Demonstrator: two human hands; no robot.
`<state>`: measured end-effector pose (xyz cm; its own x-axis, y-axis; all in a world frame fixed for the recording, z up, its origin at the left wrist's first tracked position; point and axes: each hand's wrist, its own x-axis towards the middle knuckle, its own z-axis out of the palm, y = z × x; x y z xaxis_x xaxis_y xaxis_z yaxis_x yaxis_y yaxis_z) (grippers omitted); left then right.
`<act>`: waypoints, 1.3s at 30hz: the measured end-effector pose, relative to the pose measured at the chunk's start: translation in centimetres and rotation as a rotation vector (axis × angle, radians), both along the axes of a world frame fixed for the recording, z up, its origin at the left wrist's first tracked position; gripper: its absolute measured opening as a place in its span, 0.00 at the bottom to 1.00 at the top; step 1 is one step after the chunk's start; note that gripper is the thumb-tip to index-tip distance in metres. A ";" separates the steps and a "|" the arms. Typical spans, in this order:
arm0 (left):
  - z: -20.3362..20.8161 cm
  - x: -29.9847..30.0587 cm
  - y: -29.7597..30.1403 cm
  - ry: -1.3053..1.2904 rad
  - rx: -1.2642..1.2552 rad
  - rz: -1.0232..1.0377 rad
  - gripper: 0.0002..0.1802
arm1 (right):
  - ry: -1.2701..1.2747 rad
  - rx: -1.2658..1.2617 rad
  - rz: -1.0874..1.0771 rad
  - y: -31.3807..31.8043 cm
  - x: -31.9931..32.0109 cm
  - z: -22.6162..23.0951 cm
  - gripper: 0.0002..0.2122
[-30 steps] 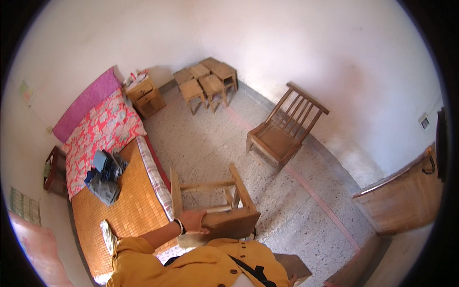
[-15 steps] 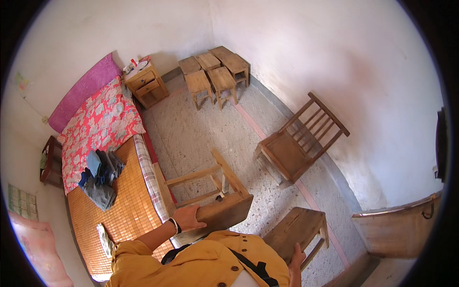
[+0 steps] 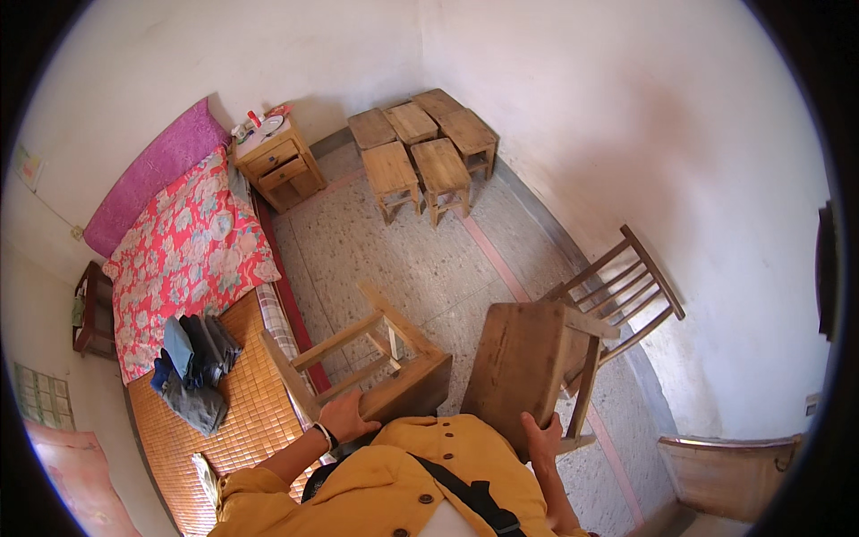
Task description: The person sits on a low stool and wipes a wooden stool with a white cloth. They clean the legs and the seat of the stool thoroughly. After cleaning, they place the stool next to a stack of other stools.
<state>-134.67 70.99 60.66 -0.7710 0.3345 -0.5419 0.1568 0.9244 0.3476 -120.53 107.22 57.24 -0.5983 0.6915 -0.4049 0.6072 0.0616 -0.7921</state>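
Note:
My left hand (image 3: 347, 418) grips the edge of one wooden stool (image 3: 407, 391), which is tilted with its legs pointing forward beside the bed. On the other side, my right hand (image 3: 540, 437) has hold of a second wooden stool (image 3: 512, 362), thumb on its seat and fingers hidden beneath. That stool is tipped, its legs toward the right. Ahead of it, a slatted wooden chair (image 3: 631, 286) is partly covered by the stool. Several more wooden stools (image 3: 390, 170) stand grouped in the far corner.
To the left is a bed with a woven mat (image 3: 179, 464), a pile of folded clothes (image 3: 193, 371) and a red floral quilt (image 3: 192, 228). A nightstand (image 3: 284, 163) with a partly pulled-out drawer stands past it. A wooden panel (image 3: 729, 474) is at the lower right.
The right-hand stool has been raised and turned, and now overlaps the chair in view. The left-hand stool has shifted slightly left. My view has moved a little closer to the corner stools.

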 end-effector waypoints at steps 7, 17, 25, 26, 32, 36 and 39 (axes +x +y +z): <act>-2.9 -7.8 1.0 -0.078 -0.093 0.147 0.43 | -0.005 0.033 0.306 2.8 -16.1 -0.1 0.29; 0.8 -21.0 6.6 -0.032 -0.103 0.532 0.44 | -0.028 0.133 0.549 11.1 -39.5 -1.2 0.33; 0.3 -29.7 5.7 0.058 -0.049 0.722 0.42 | -0.164 0.074 0.614 10.9 -51.7 -5.4 0.29; -0.5 -31.1 5.0 0.036 -0.055 0.743 0.43 | -0.166 0.054 0.618 10.5 -53.4 -5.7 0.29; -2.3 -40.9 0.9 -0.026 -0.066 0.843 0.44 | -0.157 0.062 0.563 6.6 -65.2 -4.1 0.27; -3.6 -46.7 -1.9 -0.071 -0.059 0.809 0.46 | -0.096 0.109 0.542 6.4 -73.3 -5.8 0.27; -4.9 -48.5 -2.9 -0.040 -0.042 0.737 0.46 | -0.082 0.131 0.575 5.9 -78.8 -5.6 0.27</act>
